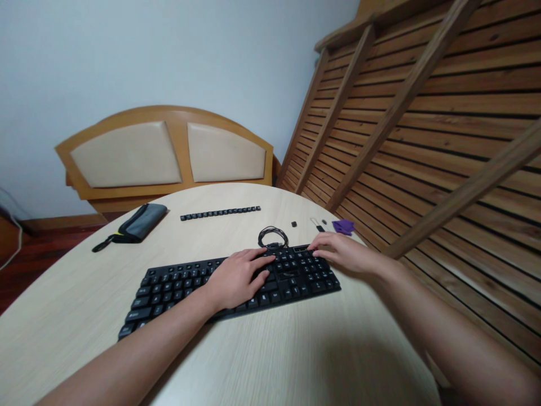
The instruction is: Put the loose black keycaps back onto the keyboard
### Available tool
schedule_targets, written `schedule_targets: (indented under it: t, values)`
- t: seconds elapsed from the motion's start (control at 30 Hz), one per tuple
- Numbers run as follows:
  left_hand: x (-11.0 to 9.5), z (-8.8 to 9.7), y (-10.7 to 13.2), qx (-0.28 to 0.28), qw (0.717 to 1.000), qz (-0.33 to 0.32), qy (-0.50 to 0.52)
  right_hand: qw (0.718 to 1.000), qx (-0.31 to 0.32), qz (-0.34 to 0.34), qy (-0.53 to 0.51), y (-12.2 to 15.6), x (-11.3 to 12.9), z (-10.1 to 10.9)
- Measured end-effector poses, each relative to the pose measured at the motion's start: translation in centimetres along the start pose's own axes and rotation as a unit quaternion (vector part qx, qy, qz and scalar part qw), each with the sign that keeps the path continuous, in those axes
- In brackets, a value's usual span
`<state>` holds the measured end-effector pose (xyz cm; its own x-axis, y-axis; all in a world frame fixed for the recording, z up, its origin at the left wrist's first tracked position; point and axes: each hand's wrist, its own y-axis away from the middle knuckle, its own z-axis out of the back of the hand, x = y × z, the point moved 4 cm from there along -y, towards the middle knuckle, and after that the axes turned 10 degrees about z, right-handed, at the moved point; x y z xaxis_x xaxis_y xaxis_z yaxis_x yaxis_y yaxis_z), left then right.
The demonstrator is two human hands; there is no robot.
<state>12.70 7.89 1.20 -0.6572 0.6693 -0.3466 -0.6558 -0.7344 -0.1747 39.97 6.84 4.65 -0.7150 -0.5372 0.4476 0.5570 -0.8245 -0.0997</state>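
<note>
A black keyboard [177, 285] lies across the round light-wood table [296, 349]. My left hand [236, 277] rests palm-down on its middle keys, fingers stretched toward the right part. At the keyboard's far right corner my right hand [344, 254] lies with fingers extended, fingertips on the top row of keys. Neither hand holds anything. The keyboard's coiled black cable [273, 235] sits just behind it, between the two hands.
A row of loose black keycaps [220, 213] lies farther back. A dark pouch [137, 223] sits at the back left. A single keycap [293, 224], a small wire tool [316, 224] and a purple object [343, 226] lie near the right edge. A wooden slatted frame [422, 129] leans at right.
</note>
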Motion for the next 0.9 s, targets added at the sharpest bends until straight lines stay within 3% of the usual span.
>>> schedule_targets:
  t: [0.17,0.37,0.57,0.9]
  values:
    - [-0.1,0.2,0.0,-0.003,1.0,-0.002,0.002,0.999,0.006,0.001,0.05,-0.2,-0.2,-0.1]
    - [-0.2,0.2,0.0,0.003,1.0,0.0,0.0,0.996,0.011,-0.046,0.081,-0.4,-0.6,0.2]
    - [-0.1,0.2,0.0,0.004,1.0,-0.001,0.001,0.993,0.047,-0.041,0.099,-1.0,-0.4,0.5]
    - [-0.2,0.1,0.0,0.007,1.0,0.004,-0.001,0.987,0.042,-0.032,0.149,-0.7,0.7,0.0]
